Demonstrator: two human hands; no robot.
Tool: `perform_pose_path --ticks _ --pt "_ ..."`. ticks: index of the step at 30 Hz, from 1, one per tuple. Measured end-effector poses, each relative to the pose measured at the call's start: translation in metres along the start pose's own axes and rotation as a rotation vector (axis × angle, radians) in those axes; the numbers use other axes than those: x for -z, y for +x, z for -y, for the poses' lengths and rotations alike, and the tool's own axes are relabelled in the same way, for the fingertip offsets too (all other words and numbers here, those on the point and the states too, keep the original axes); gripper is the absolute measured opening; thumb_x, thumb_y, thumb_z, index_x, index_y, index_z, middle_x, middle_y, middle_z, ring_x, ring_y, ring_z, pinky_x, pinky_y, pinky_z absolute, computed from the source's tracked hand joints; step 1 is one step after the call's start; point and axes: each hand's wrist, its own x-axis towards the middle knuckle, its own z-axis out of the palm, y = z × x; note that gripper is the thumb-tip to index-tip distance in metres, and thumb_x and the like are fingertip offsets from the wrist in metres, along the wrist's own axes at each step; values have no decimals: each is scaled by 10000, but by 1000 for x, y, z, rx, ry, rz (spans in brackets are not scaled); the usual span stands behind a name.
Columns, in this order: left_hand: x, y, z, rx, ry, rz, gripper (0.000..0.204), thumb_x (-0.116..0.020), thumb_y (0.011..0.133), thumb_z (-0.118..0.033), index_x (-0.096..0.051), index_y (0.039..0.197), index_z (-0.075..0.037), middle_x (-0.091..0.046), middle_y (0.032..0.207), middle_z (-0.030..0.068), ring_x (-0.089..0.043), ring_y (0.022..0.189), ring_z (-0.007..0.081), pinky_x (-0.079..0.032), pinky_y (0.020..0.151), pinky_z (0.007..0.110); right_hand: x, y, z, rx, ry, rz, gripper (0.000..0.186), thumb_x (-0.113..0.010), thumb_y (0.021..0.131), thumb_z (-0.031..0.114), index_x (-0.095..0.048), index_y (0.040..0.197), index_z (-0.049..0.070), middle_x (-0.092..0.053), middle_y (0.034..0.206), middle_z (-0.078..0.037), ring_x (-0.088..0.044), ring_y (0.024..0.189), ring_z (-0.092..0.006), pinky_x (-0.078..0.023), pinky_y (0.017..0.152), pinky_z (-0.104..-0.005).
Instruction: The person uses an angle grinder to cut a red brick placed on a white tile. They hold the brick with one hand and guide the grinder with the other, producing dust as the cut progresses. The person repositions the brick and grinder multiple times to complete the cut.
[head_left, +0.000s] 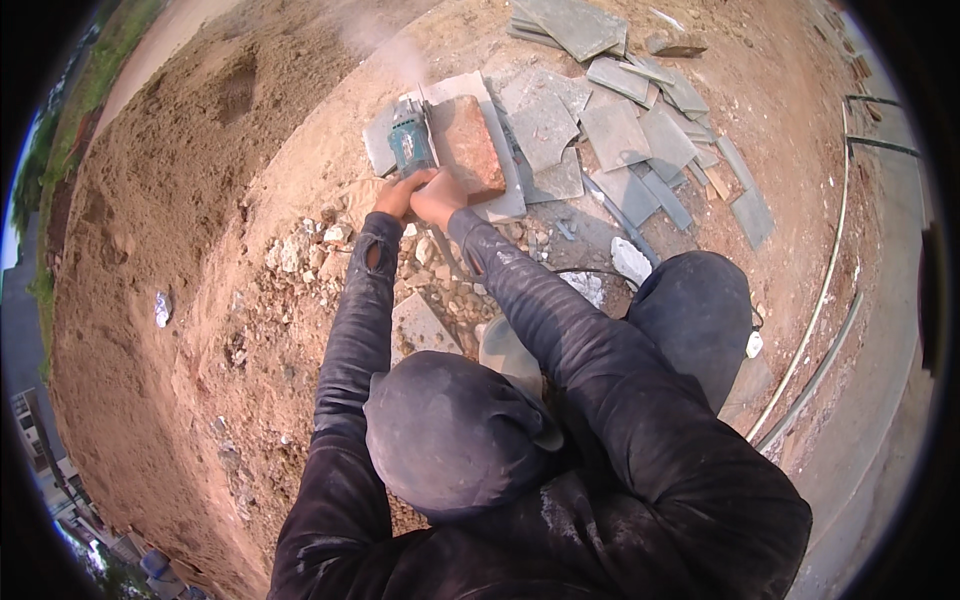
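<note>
Both arms reach forward to a teal angle grinder (411, 146), which points away from me. My left hand (396, 196) and my right hand (438, 198) are close together, wrapped round its rear end. A thin disc edge shows along its right side, beside a reddish stone slab (470, 150). The slab lies on a larger pale grey tile (506, 188). Pale dust (398, 55) rises beyond the grinder's front end. Where the disc meets the stone is too small to tell.
Several grey stone tiles (615, 135) lie in loose piles on the right. Rubble (310, 250) and a pale broken slab (420, 325) lie nearer me, beside a pale rounded container (507, 345). A sandy mound (160, 200) rises on the left. A black cable (597, 270) runs near my knee.
</note>
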Motion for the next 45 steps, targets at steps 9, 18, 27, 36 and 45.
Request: perform_pose_path --ticks 9,18,27,36,45 --pt "-1 3 1 10 12 -20 426 -703 854 -356 -679 1159 -59 -689 1050 93 -678 829 210 -567 675 360 1 1 -2 -17 10 11 589 -623 786 260 -467 1259 -55 -600 1201 -287 -585 1149 -410 -457 990 -444" --pt "-2 -4 5 -1 -42 -9 476 -756 802 -340 -663 1133 -11 -687 1009 110 -678 811 213 -562 669 347 -1 -4 -6 5 31 9 567 -639 789 281 -494 1228 -47 -615 1178 -275 -600 1124 -408 -463 971 -448" --pt "-7 -3 6 -1 -26 -37 438 -748 812 -332 -680 1108 -16 -690 978 107 -675 777 220 -548 651 362 -2 3 -12 -5 30 17 585 -628 799 305 -483 1232 -60 -604 1192 -290 -591 1139 -419 -456 990 -460" --pt "-7 -6 13 -34 -60 -43 485 -764 790 -302 -647 1126 28 -684 1003 129 -679 800 224 -555 679 353 -4 -1 -19 17 55 33 583 -624 800 304 -485 1239 -53 -603 1195 -293 -589 1143 -423 -453 995 -463" --pt "-8 -10 16 -49 -73 -59 659 -824 713 -321 -581 1171 85 -665 1024 163 -683 803 235 -561 662 335 0 -9 -17 -6 40 52 585 -619 797 295 -482 1251 -48 -610 1192 -292 -583 1159 -421 -453 1001 -454"
